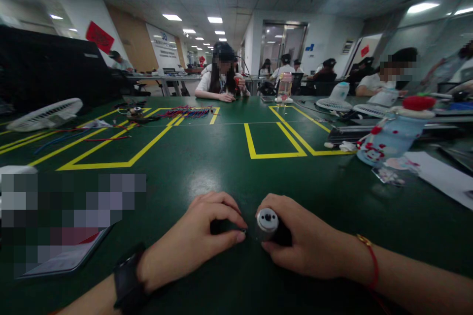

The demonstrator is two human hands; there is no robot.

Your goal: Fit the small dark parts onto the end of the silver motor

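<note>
My right hand [291, 234] is wrapped round a small silver cylindrical motor [267, 221], standing upright near the table's front. Its round end faces up and shows a dark centre with small holes beside it. Just left of it, my left hand [218, 226] has thumb and forefinger brought together in a pinch. A tiny dark bit [244, 231] shows at those fingertips, too small to name. A gap separates the left fingertips from the motor. Both hands are low over the green tabletop [192, 172].
A tablet-like flat object [55, 268], partly blurred out, lies at left. Wires [192, 112] and a white fan [46, 114] are farther back. At right stand a blue bottle [391, 138], white paper [441, 174] and more fans [334, 99]. A person [221, 78] sits opposite.
</note>
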